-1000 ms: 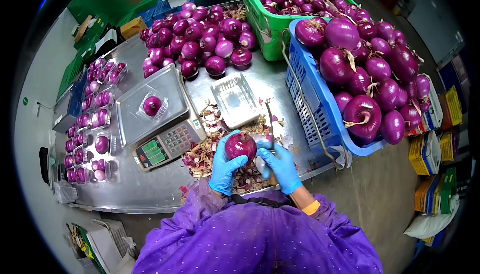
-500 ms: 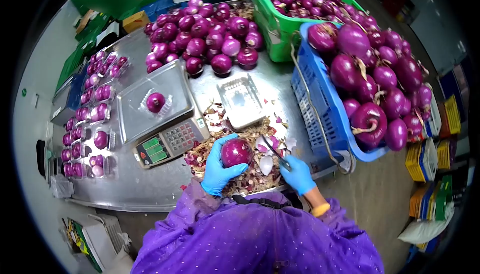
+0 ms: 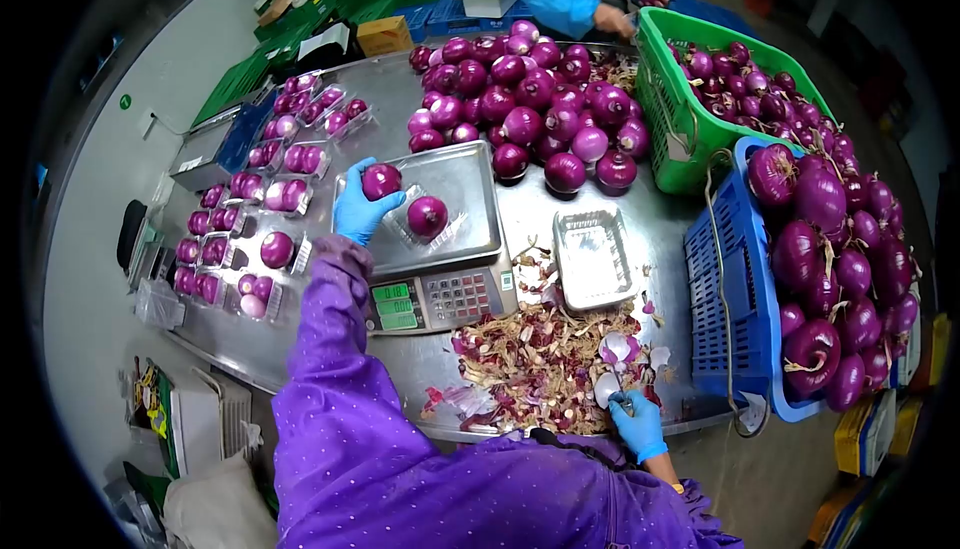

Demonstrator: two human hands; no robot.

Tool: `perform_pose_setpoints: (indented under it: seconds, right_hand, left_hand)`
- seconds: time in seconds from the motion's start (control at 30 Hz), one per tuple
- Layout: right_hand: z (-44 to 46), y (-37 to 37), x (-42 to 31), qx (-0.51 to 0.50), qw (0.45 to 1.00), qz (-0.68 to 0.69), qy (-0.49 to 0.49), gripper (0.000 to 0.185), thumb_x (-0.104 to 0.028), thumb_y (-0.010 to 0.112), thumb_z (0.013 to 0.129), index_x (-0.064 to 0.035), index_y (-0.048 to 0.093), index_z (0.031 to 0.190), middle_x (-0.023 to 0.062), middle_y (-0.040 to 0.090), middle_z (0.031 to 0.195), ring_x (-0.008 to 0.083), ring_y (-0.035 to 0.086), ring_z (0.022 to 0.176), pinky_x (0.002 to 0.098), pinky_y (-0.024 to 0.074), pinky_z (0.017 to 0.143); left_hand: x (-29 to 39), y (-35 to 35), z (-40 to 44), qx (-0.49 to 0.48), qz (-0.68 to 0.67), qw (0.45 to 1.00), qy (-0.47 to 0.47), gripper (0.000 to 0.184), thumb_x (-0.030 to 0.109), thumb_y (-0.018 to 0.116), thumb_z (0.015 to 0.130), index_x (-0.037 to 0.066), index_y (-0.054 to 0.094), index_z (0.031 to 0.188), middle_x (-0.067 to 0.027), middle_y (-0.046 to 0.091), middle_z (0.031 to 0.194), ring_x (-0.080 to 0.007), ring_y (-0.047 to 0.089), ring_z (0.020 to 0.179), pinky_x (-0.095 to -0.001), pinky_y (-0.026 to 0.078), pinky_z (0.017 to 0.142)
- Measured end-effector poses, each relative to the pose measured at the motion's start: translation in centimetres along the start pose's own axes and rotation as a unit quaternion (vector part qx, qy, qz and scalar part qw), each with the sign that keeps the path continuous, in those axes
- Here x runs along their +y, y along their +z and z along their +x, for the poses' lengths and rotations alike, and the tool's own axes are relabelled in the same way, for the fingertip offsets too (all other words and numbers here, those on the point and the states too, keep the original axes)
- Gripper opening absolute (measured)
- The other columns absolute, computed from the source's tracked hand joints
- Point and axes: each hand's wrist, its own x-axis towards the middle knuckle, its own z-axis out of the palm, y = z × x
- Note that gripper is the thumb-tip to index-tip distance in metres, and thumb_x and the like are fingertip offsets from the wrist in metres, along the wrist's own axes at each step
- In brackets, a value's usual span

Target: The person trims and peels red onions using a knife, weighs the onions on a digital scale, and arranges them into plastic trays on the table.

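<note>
Left of the frame's centre, the left hand (image 3: 362, 211) is cupping a round, glossy purple onion (image 3: 381, 181) at the edge of the scale's smooth metal platter (image 3: 466, 171), beside a second onion (image 3: 427, 217). At lower right, the right hand (image 3: 638, 427) is gripping a dark tool (image 3: 624, 405), mostly hidden, near dry, papery peelings (image 3: 530, 374).
</note>
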Motion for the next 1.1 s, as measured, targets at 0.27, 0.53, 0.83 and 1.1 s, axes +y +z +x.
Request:
perform_pose_setpoints:
  seconds: [0.27, 0.53, 0.83, 1.1]
  right_hand:
    - [-1.3, 0.3, 2.8, 0.007, 0.995, 0.065, 0.079, 0.02, -0.017, 0.067, 0.083, -0.001, 0.065, 0.094, 0.0131, 0.067, 0.078, 0.0153, 0.06, 0.071, 0.032, 0.0484, 0.068]
    - [-3.0, 0.3, 3.6, 0.006, 0.984, 0.136, 0.114, 0.013, -0.011, 0.065, 0.085, -0.0016, 0.066, 0.094, 0.0035, 0.062, 0.072, 0.0089, 0.056, 0.063, 0.0254, 0.0454, 0.059]
    - [-2.8, -0.1, 3.1, -0.036, 0.971, 0.173, 0.163, 0.009, -0.013, 0.065, 0.087, -0.0049, 0.06, 0.086, 0.0004, 0.058, 0.068, 0.008, 0.053, 0.056, 0.0226, 0.0419, 0.05]
    - [-2.8, -0.1, 4.3, 0.007, 1.0, 0.013, -0.002, 0.021, -0.024, 0.061, 0.086, -0.0043, 0.063, 0.094, 0.0151, 0.064, 0.089, 0.0279, 0.064, 0.085, 0.0375, 0.0493, 0.073]
  left_hand:
    - [-6.3, 1.3, 4.8, -0.19, -0.2, 0.958, 0.073, 0.061, 0.009, 0.073, 0.072, 0.003, 0.052, 0.129, -0.01, 0.056, 0.125, -0.0218, 0.045, 0.125, -0.0347, 0.031, 0.108]
    - [5.6, -6.2, 3.9, -0.098, -0.256, 0.954, 0.119, 0.043, 0.009, 0.065, 0.085, 0.004, 0.055, 0.126, -0.0068, 0.061, 0.118, -0.015, 0.055, 0.109, -0.0294, 0.044, 0.096]
    - [28.0, -6.1, -2.5, -0.382, -0.131, 0.844, 0.353, 0.046, 0.01, 0.063, 0.087, 0.005, 0.05, 0.131, -0.0087, 0.058, 0.121, -0.0168, 0.056, 0.11, -0.0313, 0.045, 0.096]
    - [37.8, 6.6, -6.8, -0.486, -0.093, 0.662, 0.562, 0.05, 0.028, 0.072, 0.082, 0.003, 0.056, 0.123, -0.0119, 0.059, 0.121, -0.0241, 0.058, 0.11, -0.0389, 0.045, 0.096]
